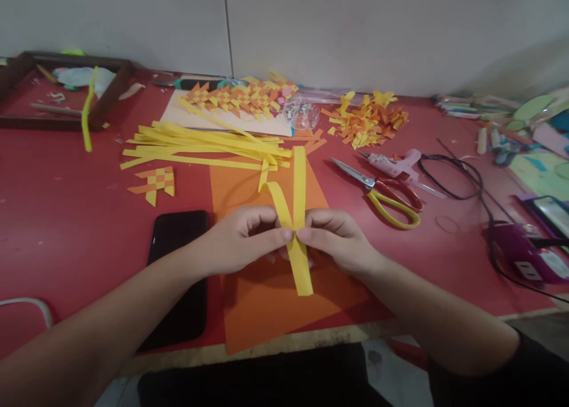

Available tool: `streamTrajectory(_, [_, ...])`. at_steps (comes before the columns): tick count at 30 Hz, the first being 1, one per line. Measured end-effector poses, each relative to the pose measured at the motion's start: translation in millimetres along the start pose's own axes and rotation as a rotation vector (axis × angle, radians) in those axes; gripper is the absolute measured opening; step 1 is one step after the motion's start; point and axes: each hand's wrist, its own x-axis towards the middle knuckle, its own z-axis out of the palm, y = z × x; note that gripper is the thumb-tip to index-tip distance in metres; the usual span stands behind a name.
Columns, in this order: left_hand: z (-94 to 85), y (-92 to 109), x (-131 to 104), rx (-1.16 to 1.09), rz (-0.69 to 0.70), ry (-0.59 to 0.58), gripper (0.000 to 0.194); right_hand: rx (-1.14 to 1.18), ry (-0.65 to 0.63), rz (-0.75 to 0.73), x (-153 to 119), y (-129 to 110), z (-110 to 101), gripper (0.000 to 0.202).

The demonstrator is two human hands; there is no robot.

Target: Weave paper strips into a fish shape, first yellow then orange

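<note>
My left hand [255, 238] and my right hand [335, 238] meet over a sheet of orange paper [262, 306]. Both are closed, thumbs almost touching, pinching yellow paper strips [300, 271] where they cross. One strip end points down toward me. Another part stands straight up, and a third bends away to the left. Whether this is one folded strip or two I cannot tell. Behind my hands lies a pile of loose yellow strips [191, 143]. A small woven paper fish [155, 182] in yellow and orange rests to the left.
A black phone [178, 300] lies beside my left forearm. On the right are scissors [373, 188], a pink glue gun [395, 163] and a purple power socket [524, 253]. At the back are woven paper fish [240, 99], paper scraps [364, 119] and a brown frame [100, 102].
</note>
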Motion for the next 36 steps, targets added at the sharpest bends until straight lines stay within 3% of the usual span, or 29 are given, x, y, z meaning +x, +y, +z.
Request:
streamTrajectory(10, [-1.9,0.4,0.7,-0.006,-0.064,0.098,0.022,-0.026,0.068,-0.090,3.2,0.6,-1.6,0.030])
streamTrajectory(14, [-1.7,0.8,-0.9,0.039,-0.045,-0.049,0.042,-0.024,0.074,-0.099,5.0,0.7,-1.1,0.029])
streamTrajectory(16, [-0.6,0.8,-1.1,0.051,-0.049,-0.093,0.035,-0.015,0.064,-0.081,5.2,1.2,-1.2,0.029])
streamTrajectory(21, [0.8,0.8,-0.2,0.076,-0.027,-0.038,0.018,0.041,0.036,-0.043,3.8,0.1,-1.4,0.031])
streamTrajectory(26, [0.4,0.4,0.6,0.055,-0.002,-0.045,0.017,0.007,0.017,-0.039,3.0,-2.9,-0.5,0.029])
streamTrajectory(32, [-1.8,-1.9,1.7,0.050,0.006,0.028,0.017,-0.022,0.079,-0.105,4.2,-2.0,-0.9,0.029])
streamTrajectory(36, [-2.5,0.5,-0.3,0.086,-0.010,0.050,0.028,-0.037,0.109,-0.128,5.2,-0.5,-1.8,0.028])
